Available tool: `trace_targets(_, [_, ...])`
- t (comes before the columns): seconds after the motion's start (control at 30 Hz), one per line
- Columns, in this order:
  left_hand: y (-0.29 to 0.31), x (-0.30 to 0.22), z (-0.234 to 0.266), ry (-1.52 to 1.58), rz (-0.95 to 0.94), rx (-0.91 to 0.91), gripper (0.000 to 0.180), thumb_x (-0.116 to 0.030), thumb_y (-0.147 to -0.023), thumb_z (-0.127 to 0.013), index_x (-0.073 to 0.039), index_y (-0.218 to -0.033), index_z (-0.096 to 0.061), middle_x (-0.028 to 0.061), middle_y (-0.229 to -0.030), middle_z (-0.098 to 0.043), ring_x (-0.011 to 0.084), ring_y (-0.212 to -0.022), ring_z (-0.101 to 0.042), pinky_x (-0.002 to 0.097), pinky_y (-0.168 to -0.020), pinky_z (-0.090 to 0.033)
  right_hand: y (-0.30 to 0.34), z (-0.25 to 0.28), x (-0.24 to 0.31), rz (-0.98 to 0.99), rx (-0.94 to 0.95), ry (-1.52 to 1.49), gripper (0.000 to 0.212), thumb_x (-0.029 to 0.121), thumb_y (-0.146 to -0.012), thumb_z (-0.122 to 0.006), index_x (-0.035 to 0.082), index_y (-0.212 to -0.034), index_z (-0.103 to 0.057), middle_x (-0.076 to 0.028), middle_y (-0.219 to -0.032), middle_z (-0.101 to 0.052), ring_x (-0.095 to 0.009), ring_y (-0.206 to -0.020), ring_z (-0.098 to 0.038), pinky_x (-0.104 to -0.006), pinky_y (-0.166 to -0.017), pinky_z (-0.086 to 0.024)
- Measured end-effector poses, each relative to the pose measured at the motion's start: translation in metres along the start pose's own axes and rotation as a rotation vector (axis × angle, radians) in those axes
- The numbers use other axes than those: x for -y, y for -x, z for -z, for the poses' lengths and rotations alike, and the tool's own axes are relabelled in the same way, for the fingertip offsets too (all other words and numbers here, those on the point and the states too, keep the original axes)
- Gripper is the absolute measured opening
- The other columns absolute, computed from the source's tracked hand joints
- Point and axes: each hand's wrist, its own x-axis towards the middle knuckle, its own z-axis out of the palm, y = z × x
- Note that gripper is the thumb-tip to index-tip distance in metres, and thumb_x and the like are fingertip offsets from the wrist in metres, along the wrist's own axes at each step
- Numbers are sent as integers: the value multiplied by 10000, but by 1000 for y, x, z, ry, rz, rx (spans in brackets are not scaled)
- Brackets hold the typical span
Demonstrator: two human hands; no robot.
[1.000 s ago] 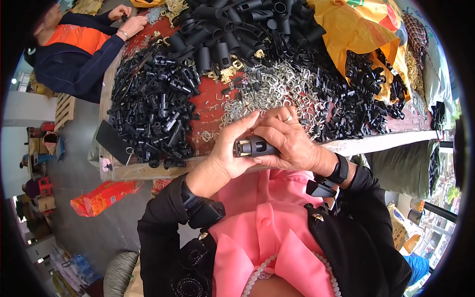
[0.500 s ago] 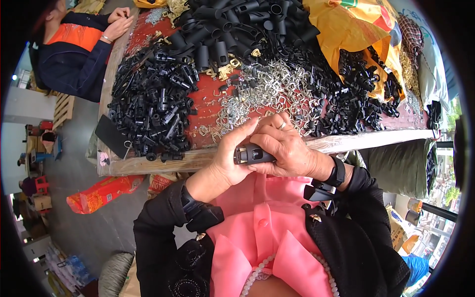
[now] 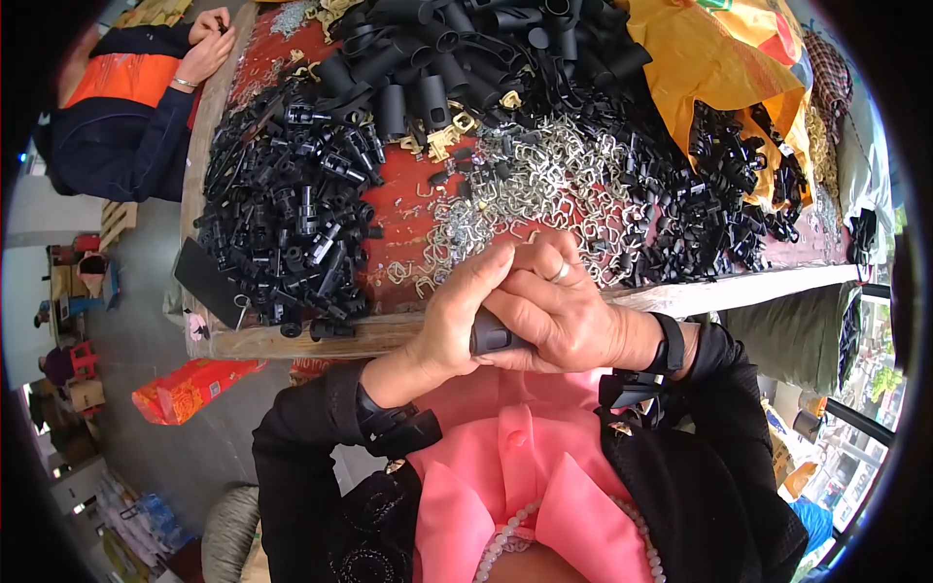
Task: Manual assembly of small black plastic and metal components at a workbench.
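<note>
Just in front of the table's near edge, both my hands are pressed together round a black plastic tube [image 3: 494,335] with a window cut in its side. My right hand [image 3: 556,306] wraps round its right part, fingers curled. My left hand [image 3: 455,316] is closed against the left end, its palm covering that end. Most of the tube and whatever is inside it are hidden by the hands. Beyond them lies a heap of bent metal wire clips [image 3: 544,180]. To the left is a pile of small black cylindrical parts [image 3: 301,209].
More black tubes [image 3: 432,58] are heaped at the back of the red-topped table [image 3: 398,219]. A yellow sack [image 3: 714,58] stands back right beside small black clips [image 3: 719,165]. A co-worker [image 3: 126,117] sits far left. A red bag [image 3: 190,389] lies on the floor.
My left palm has closed over the tube's left end, hiding the brass-coloured piece that showed there. My hands have drawn tighter together. The table view has shifted slightly.
</note>
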Motion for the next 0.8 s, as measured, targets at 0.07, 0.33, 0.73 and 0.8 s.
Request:
trace_targets(0.07, [-3, -3, 2, 63, 45, 8, 367, -319, -860, -401, 3, -1025, -467, 121, -983, -518, 195, -925, -513, 292, -828, -404, -2, 1, 1, 19, -10, 13, 418, 307, -602, -639, 20, -889, -541, -74, -800, -464, -248, -795, -451, -393, -693, -311])
trace_targets(0.33, [-10, -38, -5, 745, 478, 15, 331, -335, -855, -407, -14, -915, -468, 91, -918, -513, 176, -876, -492, 268, -794, -397, -12, 26, 28, 121, -38, 89, 461, 349, -597, -677, 0, -872, -556, -103, -791, -505, -254, -763, -470, -379, -647, -333])
trace_targets(0.73, [26, 3, 49, -986, 201, -53, 276, -194, -772, -570, -21, -978, -505, 123, -966, -531, 195, -833, -564, 315, -635, -473, 76, 76, 3, -460, 317, -215, 403, 369, -685, -657, 8, -834, -557, -85, -676, -522, -231, -626, -485, -333, -608, -377])
trace_targets(0.8, [25, 0, 78, -1461, 141, -13, 270, -188, -741, -579, -27, -946, -508, 109, -911, -525, 239, -797, -558, 327, -625, -476, 119, 112, 4, -913, 273, -367, 343, 292, -698, -654, -14, -819, -557, -90, -649, -522, -207, -579, -489, -305, -550, -386])
